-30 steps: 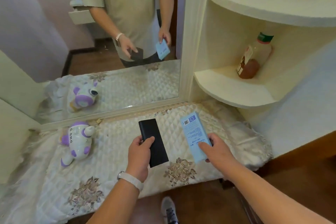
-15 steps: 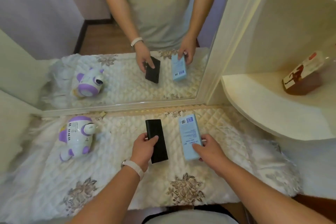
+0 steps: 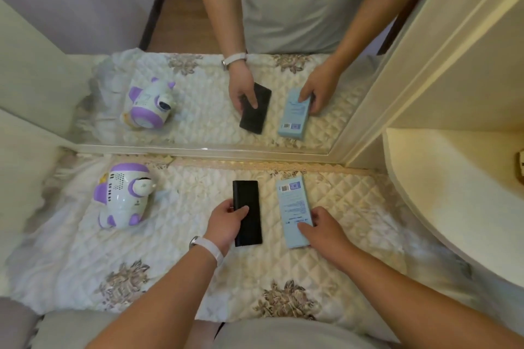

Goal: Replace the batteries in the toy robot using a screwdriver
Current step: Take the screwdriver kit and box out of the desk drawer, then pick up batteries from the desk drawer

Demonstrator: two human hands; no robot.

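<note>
Left end: a cream side panel (image 3: pixel 25 178) closes it; the toy robot (image 3: pixel 122 201) lies just beside it, near the back.
Back edge: the mirror frame (image 3: pixel 198 149) runs the full width, just behind the robot.
Middle strip: open quilted cloth (image 3: pixel 181 224) between the robot and the black case (image 3: pixel 246 207); a hand can pass there.
Centre: the case and the light blue box (image 3: pixel 293 201) lie side by side with a narrow gap; the left hand (image 3: pixel 226 218) and right hand (image 3: pixel 323 228) grip them, and 2 forearms cross the near cloth.
Right end: open cloth, then a curved shelf (image 3: pixel 453 207) blocks the way.
</note>
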